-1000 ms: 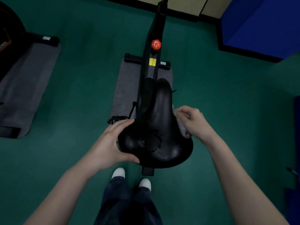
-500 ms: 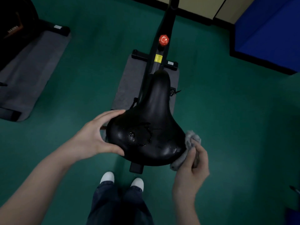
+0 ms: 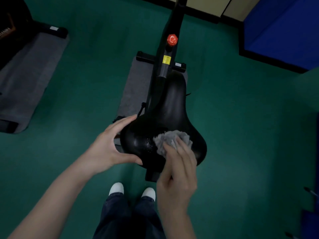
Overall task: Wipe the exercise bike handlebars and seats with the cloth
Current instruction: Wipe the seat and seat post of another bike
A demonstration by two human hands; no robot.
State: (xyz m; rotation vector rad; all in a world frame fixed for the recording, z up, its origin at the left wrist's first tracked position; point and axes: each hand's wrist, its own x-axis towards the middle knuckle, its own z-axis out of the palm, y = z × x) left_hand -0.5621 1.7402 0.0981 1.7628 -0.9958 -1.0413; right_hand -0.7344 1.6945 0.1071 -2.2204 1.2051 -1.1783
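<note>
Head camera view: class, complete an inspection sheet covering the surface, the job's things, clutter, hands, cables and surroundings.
Surface: green floor; grey mat under the exercise bike.
Job's things: saddle, black, with droplets on its rear top; grey cloth bunched on it.
Clutter: nothing seen.
Hands: left hand grips the saddle's left rear edge; right hand holds the cloth against the saddle.
Cables: thin black loop left of the saddle, cable or strap unclear.
Surroundings: second grey mat and dark machine at left; blue pad upper right; red knob on the bike.
</note>
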